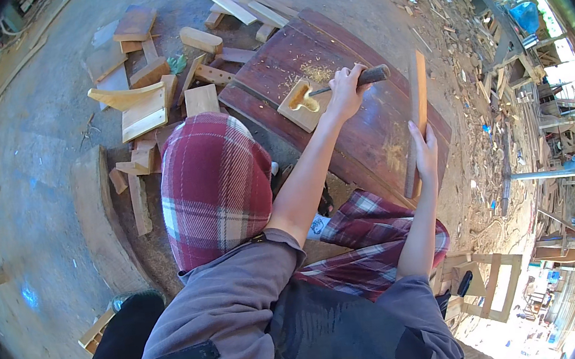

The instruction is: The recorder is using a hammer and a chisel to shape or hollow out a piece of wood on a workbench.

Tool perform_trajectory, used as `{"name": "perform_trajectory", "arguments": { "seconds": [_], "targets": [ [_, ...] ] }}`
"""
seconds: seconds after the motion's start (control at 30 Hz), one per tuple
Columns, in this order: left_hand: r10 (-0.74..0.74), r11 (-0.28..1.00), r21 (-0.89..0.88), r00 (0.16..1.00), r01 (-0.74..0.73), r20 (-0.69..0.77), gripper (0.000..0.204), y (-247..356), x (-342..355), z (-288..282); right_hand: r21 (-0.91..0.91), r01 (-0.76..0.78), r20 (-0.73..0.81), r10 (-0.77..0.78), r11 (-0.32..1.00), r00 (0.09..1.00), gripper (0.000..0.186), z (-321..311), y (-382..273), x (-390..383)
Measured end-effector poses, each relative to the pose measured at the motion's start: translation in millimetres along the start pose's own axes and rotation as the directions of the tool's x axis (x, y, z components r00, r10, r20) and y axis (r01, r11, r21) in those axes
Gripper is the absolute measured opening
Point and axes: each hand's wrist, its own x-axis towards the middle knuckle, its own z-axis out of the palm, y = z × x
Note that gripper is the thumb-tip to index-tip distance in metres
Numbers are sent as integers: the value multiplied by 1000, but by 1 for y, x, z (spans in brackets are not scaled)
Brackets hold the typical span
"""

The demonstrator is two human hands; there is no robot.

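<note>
My left hand (346, 93) is closed around a chisel (373, 75), whose dark handle sticks out to the right of the fist. The chisel's metal blade points left, its tip at the carved hollow of a pale wooden block (294, 110). That block lies on a dark reddish-brown wooden board (374, 127). In my right hand (426, 151), a long squared wooden bar (419, 90) is gripped near its lower half and stands roughly upright in the picture, to the right of the chisel handle. Part of the bar is hidden behind the fingers.
Wood shavings (319, 73) are scattered over the board. Cut wooden pieces (202, 100) are piled to its left, beside a thick curved timber (102, 218). Wood scraps (486, 86) litter the ground on the right. My knees in plaid cloth (213, 181) flank the board's near side.
</note>
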Motion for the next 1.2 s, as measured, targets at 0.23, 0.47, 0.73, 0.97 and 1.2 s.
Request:
{"name": "perform_trajectory", "arguments": {
  "seconds": [0.23, 0.47, 0.73, 0.97, 1.2],
  "targets": [
    [-21, 999, -38, 999, 19, -49, 36, -1, -1, -3, 13, -79, 18, 78, 997, 997, 52, -8, 0, 2],
    [-32, 998, -47, 997, 29, -67, 36, -1, -1, -4, 32, 18, -49, -17, 999, 999, 51, -5, -6, -2],
    [-24, 998, -55, 995, 18, -100, 35, -3, 2, 2, 37, 90, 86, -93, 995, 992, 47, 28, -37, -18],
    [-50, 997, -56, 996, 46, -75, 33, 0, 2, 4, 262, -54, 27, 49, 964, 998, 42, 18, -29, -16],
    [-42, 999, -24, 999, 41, -30, 34, -5, -2, 11, 62, 1, 22, -2, 998, 1000, 48, 25, -21, -12]
  ]
}}
